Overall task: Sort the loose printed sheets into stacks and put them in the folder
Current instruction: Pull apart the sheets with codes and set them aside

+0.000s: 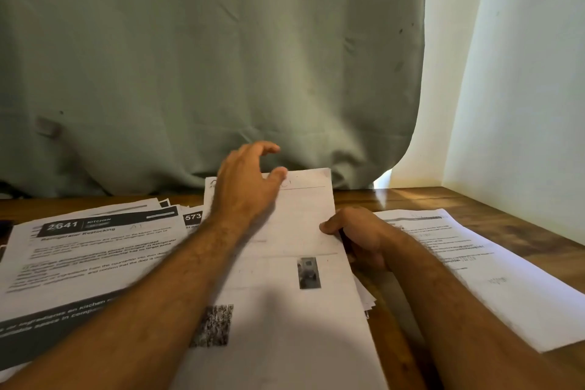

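Roughly centre: middle stack of printed sheets [285, 263] on wooden table [411, 196], top sheet showing small photo and dark code block. Right hand [357, 231] pinching stack's right edge, thumb on top, fingers curled beneath. Left hand [250, 180] over far end of same stack, fingers loosely spread, holding nothing; contact with paper unclear. Left pile [95, 250] headed "2641 KITCHEN", fanned. Right sheets [474, 263] lying apart. Green curtain [205, 57] behind.

Centre stack [294, 279]: white sheets, top one faint print, small photo, QR-like block, lying flat | left pile [91, 250]: fanned loose sheets, dark headers "2641 KITCHEN", "573" | right sheets [474, 269]: printed text, flat, skewed, apart from centre stack
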`<control>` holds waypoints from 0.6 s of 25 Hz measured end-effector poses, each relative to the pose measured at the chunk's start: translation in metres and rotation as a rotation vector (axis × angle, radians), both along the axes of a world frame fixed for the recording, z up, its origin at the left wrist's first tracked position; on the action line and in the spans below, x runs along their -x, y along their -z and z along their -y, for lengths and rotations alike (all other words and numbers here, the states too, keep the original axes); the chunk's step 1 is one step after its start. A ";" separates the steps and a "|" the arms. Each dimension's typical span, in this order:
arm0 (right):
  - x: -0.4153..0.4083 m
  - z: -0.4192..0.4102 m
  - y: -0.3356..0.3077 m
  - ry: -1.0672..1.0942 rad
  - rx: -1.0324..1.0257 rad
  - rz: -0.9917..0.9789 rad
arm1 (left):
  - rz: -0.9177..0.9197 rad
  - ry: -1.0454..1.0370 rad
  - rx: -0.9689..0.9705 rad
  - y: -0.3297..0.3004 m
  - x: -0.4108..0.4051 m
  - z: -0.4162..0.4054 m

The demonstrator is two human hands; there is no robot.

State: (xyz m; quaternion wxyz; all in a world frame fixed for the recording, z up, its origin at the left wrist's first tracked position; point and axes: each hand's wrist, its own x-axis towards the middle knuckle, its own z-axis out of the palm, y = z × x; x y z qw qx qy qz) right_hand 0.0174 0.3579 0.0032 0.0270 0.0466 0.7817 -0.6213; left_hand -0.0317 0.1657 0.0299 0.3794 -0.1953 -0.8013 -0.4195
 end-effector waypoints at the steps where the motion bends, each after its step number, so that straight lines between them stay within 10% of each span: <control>1: -0.002 -0.004 -0.001 0.015 0.072 -0.017 | -0.001 -0.081 -0.033 -0.006 0.003 0.012; 4: -0.007 -0.014 -0.004 0.020 0.251 -0.015 | 0.328 -0.228 -0.199 -0.017 0.003 0.042; 9: -0.014 -0.025 -0.015 0.092 0.330 -0.061 | 1.060 0.470 -0.502 0.001 -0.020 0.045; 15: -0.033 -0.070 -0.037 0.353 -0.080 -0.200 | 1.097 0.727 -0.637 -0.001 -0.039 -0.006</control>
